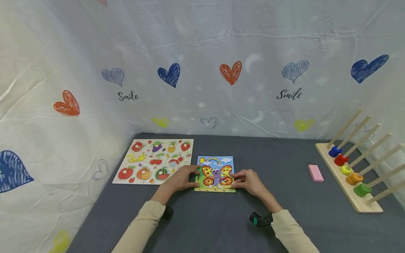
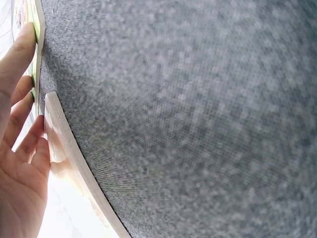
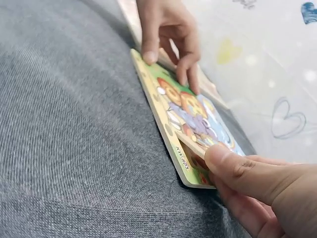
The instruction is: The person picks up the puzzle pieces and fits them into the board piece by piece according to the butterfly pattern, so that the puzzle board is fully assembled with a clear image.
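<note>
A small butterfly puzzle (image 1: 216, 172) lies on the dark cloth between both hands. My left hand (image 1: 182, 178) holds its left side, thumb at the near corner and bent fingers farther up the edge. My right hand (image 1: 250, 182) is at the right side. Seen from the right wrist, the right thumb and fingers pinch a puzzle piece (image 3: 192, 141), tilted up out of the board near its corner, with printed picture showing beneath. The left wrist view shows the left thumb and fingertips at the board's edge (image 2: 40, 44); the rest of the puzzle is mostly out of frame.
A fruit puzzle board (image 1: 143, 172) lies at the back left, close beside the left hand. To the right are a pink block (image 1: 315, 173) and a wooden peg stand (image 1: 351, 189) with coloured rings. A printed curtain (image 1: 202, 42) hangs behind the table.
</note>
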